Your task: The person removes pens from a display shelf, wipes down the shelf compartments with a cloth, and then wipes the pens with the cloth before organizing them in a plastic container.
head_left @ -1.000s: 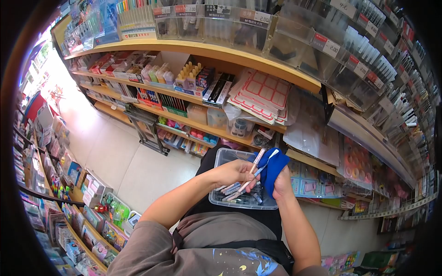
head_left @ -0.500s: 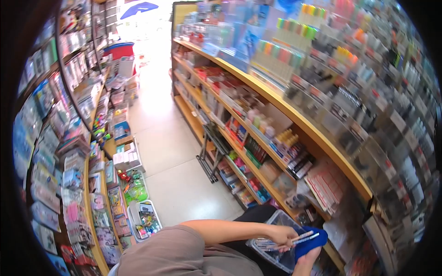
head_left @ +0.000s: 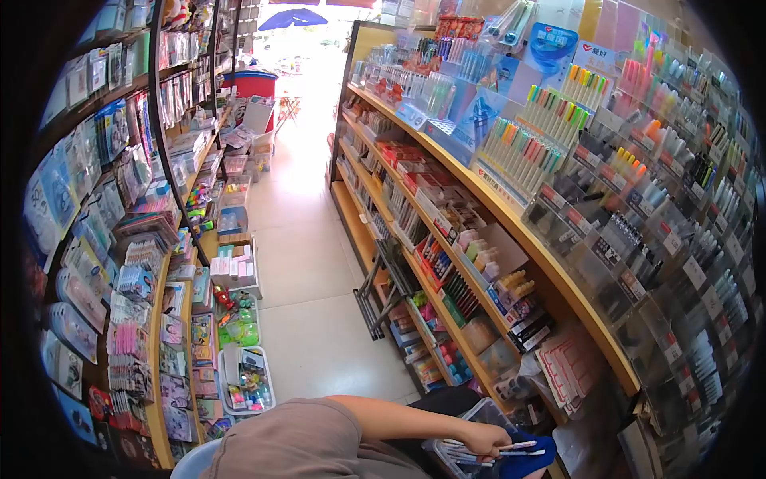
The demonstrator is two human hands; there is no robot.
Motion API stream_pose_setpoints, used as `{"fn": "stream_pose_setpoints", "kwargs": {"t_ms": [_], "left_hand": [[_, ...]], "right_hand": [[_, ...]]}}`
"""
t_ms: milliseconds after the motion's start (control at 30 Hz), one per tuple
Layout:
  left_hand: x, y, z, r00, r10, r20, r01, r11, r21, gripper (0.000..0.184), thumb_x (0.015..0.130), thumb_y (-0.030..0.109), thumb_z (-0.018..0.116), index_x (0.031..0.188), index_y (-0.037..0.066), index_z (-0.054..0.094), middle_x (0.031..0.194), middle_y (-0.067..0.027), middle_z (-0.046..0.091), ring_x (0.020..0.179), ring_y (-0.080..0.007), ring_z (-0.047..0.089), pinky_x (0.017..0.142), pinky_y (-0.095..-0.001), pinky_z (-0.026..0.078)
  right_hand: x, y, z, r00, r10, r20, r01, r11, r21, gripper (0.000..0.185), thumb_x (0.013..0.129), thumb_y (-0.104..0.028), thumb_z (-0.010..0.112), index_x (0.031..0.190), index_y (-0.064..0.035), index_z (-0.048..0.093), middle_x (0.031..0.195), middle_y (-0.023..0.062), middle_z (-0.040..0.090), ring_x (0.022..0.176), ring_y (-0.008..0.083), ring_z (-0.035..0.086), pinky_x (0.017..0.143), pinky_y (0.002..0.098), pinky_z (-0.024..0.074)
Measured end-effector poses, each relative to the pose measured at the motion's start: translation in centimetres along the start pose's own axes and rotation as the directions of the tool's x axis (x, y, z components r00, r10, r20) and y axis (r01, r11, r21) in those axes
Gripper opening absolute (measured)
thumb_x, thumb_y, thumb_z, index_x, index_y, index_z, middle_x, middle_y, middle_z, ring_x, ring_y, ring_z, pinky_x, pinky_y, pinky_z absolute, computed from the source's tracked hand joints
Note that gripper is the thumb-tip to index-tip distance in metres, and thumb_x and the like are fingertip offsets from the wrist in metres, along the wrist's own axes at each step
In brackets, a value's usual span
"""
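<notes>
On lap [head_left: 448,398], clear plastic box [head_left: 485,411] is rested, presumably for easy reach; slim pens [head_left: 523,453] are clamped in fingers of left hand [head_left: 485,437], ends over blue cloth [head_left: 523,465]; right hand [head_left: 536,474] cropped at edge, finger state cannot be told.

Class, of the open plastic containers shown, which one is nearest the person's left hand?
The clear box at the bottom: the left hand, gripping pens, is over it. The others stand on the floor or shelves, farther away.
</notes>
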State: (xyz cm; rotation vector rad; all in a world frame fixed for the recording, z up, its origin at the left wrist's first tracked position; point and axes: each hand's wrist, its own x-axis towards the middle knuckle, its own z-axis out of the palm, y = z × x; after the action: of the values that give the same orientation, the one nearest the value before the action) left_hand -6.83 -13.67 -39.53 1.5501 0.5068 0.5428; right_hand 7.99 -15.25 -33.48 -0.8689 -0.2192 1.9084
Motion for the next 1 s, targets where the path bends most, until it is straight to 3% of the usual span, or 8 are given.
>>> {"fn": "stream_pose_setpoints", "kwargs": {"t_ms": [200, 500, 600, 700, 800, 900, 933, 1000], "left_hand": [[1.2, -1.4, -0.3, 1.0, 0.009, 0.017, -0.004, 0.956, -0.295, 0.008, 0.087, 0.002, 0.043, 0.089, -0.005, 0.047, 0.062, -0.0096, 0.056, 0.054, -0.0181, 0.061, 0.048, -0.0276, 0.05], [0.7, -0.3, -0.2, 0.997, -0.033, 0.068, 0.048, 0.97, -0.237, 0.01, 0.089, 0.004, 0.043, 0.092, -0.004, 0.048, 0.066, -0.0091, 0.057, 0.058, -0.0164, 0.061, 0.051, -0.0257, 0.049], [1.2, -1.1, -0.7, 1.0, 0.007, 0.006, -0.005, 0.946, -0.325, 0.011, 0.089, 0.004, 0.043, 0.092, -0.005, 0.049, 0.066, -0.0091, 0.057, 0.059, -0.0158, 0.061, 0.053, -0.0254, 0.049], [0.8, -0.6, -0.8, 0.996, -0.085, -0.022, 0.073, 0.939, -0.337, 0.011, 0.089, 0.007, 0.045, 0.092, -0.003, 0.05, 0.065, -0.0075, 0.056, 0.057, -0.0144, 0.058, 0.054, -0.0255, 0.049], [1.6, -1.5, -0.9, 0.992, -0.026, -0.12, 0.02, 0.999, -0.05, 0.01, 0.09, 0.009, 0.046, 0.092, 0.0, 0.051, 0.067, -0.0058, 0.056, 0.056, -0.0132, 0.056, 0.054, -0.0254, 0.048], [1.4, -0.9, -0.9, 0.905, -0.106, -0.412, -0.035, 0.946, -0.322, 0.01, 0.088, 0.01, 0.046, 0.09, 0.003, 0.054, 0.068, -0.0042, 0.055, 0.057, -0.0114, 0.055, 0.051, -0.0265, 0.046], [2.2, -2.0, -1.1, 0.899, -0.009, -0.438, -0.131, 0.949, -0.288, 0.013, 0.09, 0.015, 0.047, 0.089, 0.006, 0.056, 0.07, -0.0013, 0.053, 0.059, -0.0091, 0.051, 0.053, -0.0248, 0.043], [2.2, -1.9, -1.0, 0.936, 0.067, -0.345, -0.171, 0.945, -0.279, 0.015, 0.091, 0.018, 0.047, 0.088, 0.007, 0.057, 0.072, 0.0005, 0.052, 0.06, -0.0077, 0.048, 0.054, -0.0231, 0.04]], "right_hand": [[0.6, 0.7, 0.4, 1.0, -0.021, 0.012, 0.022, 0.992, -0.122, 0.009, 0.079, -0.019, 0.053, 0.079, -0.0099, 0.054, 0.076, 0.0054, 0.058, 0.071, 0.0228, 0.057, 0.069, 0.0353, 0.0478], [1.2, 1.3, 0.6, 0.998, -0.051, 0.026, 0.056, 0.964, -0.261, 0.01, 0.08, -0.018, 0.053, 0.085, -0.009, 0.053, 0.081, 0.0053, 0.057, 0.075, 0.0218, 0.056, 0.072, 0.0344, 0.0466], [1.2, 1.5, 0.5, 0.997, -0.066, 0.029, 0.072, 0.949, -0.308, 0.011, 0.08, -0.017, 0.053, 0.086, -0.0087, 0.053, 0.083, 0.0053, 0.057, 0.076, 0.0214, 0.056, 0.073, 0.0341, 0.0462], [1.3, 1.8, 0.1, 0.996, -0.084, 0.035, 0.091, 0.929, -0.359, 0.012, 0.081, -0.017, 0.053, 0.088, -0.0084, 0.052, 0.084, 0.0052, 0.057, 0.078, 0.0211, 0.056, 0.073, 0.0338, 0.0458], [1.3, 2.0, 0.1, 0.993, -0.106, 0.042, 0.114, 0.903, -0.415, 0.013, 0.081, -0.016, 0.053, 0.09, -0.0081, 0.052, 0.086, 0.0052, 0.057, 0.079, 0.0208, 0.055, 0.074, 0.0335, 0.0454], [1.3, 2.0, 0.1, 0.99, -0.134, 0.051, 0.142, 0.868, -0.475, 0.014, 0.081, -0.016, 0.053, 0.092, -0.0078, 0.051, 0.087, 0.0052, 0.056, 0.08, 0.0204, 0.055, 0.075, 0.0332, 0.045], [1.3, 2.0, -0.1, 0.988, -0.145, 0.054, 0.152, 0.853, -0.5, 0.014, 0.081, -0.016, 0.053, 0.093, -0.0077, 0.051, 0.088, 0.0052, 0.056, 0.081, 0.0203, 0.055, 0.075, 0.0331, 0.0448], [1.4, 2.2, 0.0, 0.985, -0.159, 0.066, 0.169, 0.825, -0.539, 0.015, 0.081, -0.015, 0.053, 0.094, -0.0075, 0.051, 0.089, 0.0051, 0.056, 0.082, 0.0201, 0.054, 0.076, 0.0328, 0.0446]]}}
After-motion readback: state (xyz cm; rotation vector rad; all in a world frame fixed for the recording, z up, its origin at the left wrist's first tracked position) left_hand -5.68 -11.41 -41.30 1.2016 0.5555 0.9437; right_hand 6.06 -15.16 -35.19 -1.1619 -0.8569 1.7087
